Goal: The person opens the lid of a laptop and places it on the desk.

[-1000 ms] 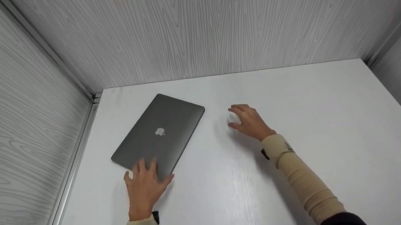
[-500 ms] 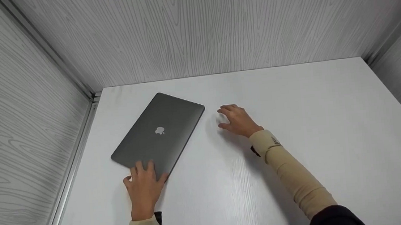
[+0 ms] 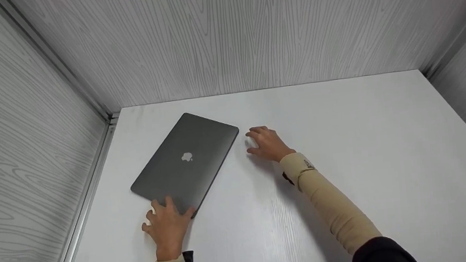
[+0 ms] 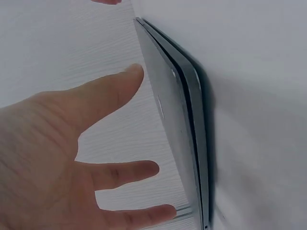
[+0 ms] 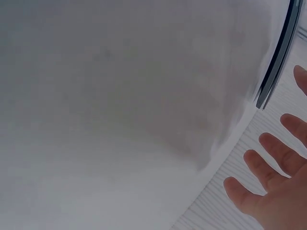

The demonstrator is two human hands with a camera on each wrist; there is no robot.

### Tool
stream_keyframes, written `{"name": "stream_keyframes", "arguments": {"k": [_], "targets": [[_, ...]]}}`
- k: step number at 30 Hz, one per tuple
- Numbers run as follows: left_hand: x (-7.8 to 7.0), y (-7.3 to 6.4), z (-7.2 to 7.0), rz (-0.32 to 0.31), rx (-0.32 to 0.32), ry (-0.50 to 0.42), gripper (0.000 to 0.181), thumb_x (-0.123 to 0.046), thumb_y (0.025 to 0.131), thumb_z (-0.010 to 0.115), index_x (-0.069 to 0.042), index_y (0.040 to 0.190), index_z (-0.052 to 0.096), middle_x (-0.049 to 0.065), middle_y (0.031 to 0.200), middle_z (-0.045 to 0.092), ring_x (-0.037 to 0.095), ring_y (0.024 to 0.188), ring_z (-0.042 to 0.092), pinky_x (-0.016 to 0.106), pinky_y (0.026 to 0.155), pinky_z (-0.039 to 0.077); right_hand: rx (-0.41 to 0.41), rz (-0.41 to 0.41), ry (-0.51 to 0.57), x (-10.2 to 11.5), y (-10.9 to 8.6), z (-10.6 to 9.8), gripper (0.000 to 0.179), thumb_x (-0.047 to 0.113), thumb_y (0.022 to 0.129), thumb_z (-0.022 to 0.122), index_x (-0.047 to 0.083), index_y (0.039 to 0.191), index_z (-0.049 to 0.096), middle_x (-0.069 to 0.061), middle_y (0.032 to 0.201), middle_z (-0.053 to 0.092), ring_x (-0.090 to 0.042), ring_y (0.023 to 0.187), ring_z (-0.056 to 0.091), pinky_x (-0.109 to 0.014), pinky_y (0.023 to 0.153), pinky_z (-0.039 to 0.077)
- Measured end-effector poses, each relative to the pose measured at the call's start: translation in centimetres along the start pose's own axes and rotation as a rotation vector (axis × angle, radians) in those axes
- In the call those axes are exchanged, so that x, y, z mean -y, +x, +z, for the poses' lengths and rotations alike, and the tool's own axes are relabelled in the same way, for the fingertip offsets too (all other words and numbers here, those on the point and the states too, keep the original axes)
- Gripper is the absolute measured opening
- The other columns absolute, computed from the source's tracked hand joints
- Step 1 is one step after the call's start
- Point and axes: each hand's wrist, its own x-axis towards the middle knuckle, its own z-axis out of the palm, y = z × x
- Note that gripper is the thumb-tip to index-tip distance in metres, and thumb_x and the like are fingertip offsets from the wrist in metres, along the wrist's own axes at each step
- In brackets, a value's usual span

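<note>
Grey: note laptop (image 3: 183, 169) with long axis slanting away rightward from left hand (image 3: 168, 226) (nearer, spread, gripping nothing); just left of right hand (image 3: 268, 144), likewise loose.

from the head we look forward and down, from farthest off, over the table (image 3: 364, 136), the laptop (image 3: 185, 167), the left hand (image 3: 168, 229) and the right hand (image 3: 269, 145). from the left wrist we face the laptop close up, edge-on and turned sideways; from the right wrist we catch only a strip of it, upper right.
</note>
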Motion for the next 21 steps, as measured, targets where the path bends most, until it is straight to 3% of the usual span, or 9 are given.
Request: {"name": "stream_keyframes", "arguments": {"k": [9, 13, 21], "targets": [[0.0, 0.1, 0.1, -0.094, 0.152, -0.020, 0.097, -0.048, 0.080, 0.081, 0.016, 0.140, 0.040, 0.052, 0.130, 0.034, 0.071, 0.123, 0.033, 0.091, 0.092, 0.005, 0.060, 0.033, -0.033, 0.5, 1.1, 0.5, 0.054, 0.026, 0.094, 0.075, -0.001, 0.137, 0.056, -0.025, 0.145, 0.049, -0.043, 0.135, 0.044, -0.061, 0.106, 0.039], [0.0, 0.3, 0.2, -0.103, 0.204, -0.027, 0.102, -0.049, 0.081, 0.080, 0.017, 0.143, 0.035, 0.054, 0.135, 0.028, 0.073, 0.128, 0.025, 0.091, 0.092, 0.000, 0.076, 0.025, -0.042, 0.6, 1.8, 1.0, 0.061, 0.030, 0.093, 0.076, -0.001, 0.140, 0.051, -0.027, 0.148, 0.044, -0.046, 0.138, 0.039, -0.064, 0.108, 0.035], [-0.3, 0.6, 1.1, -0.097, 0.238, -0.026, 0.106, -0.048, 0.082, 0.081, 0.016, 0.149, 0.030, 0.054, 0.145, 0.015, 0.075, 0.134, 0.007, 0.090, 0.092, -0.007, 0.158, 0.048, -0.025, 0.4, 2.8, 1.9, 0.066, 0.030, 0.093, 0.074, 0.002, 0.146, 0.048, -0.026, 0.153, 0.038, -0.045, 0.144, 0.030, -0.065, 0.112, 0.028]]}}
